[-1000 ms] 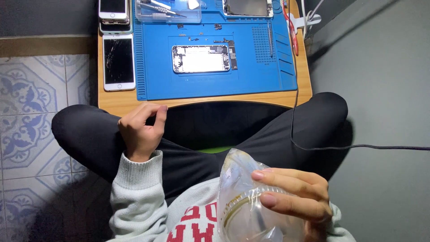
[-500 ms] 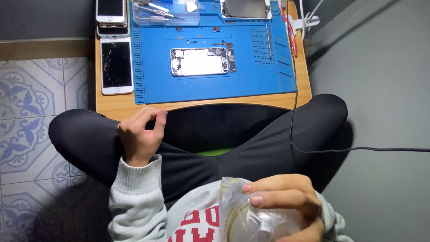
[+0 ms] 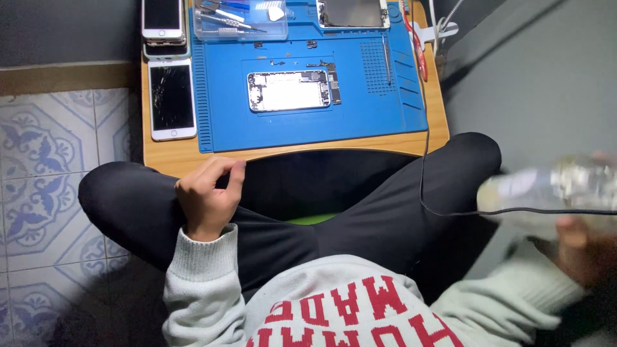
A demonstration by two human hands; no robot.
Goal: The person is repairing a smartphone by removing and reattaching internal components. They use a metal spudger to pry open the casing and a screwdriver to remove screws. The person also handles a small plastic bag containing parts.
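Gripping blurred clear bag [image 3: 553,193], right hand [image 3: 581,247]; left hand [image 3: 207,196] curled, empty, on knee.

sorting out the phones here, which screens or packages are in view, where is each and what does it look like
White phone: left of the blue mat, dark cracked screen.
Second white phone: above it, dark screen.
Opened phone: mid mat, silver insides.
Clear tool box: mat's top edge.
Clear plastic container: in the right hand, blurred.
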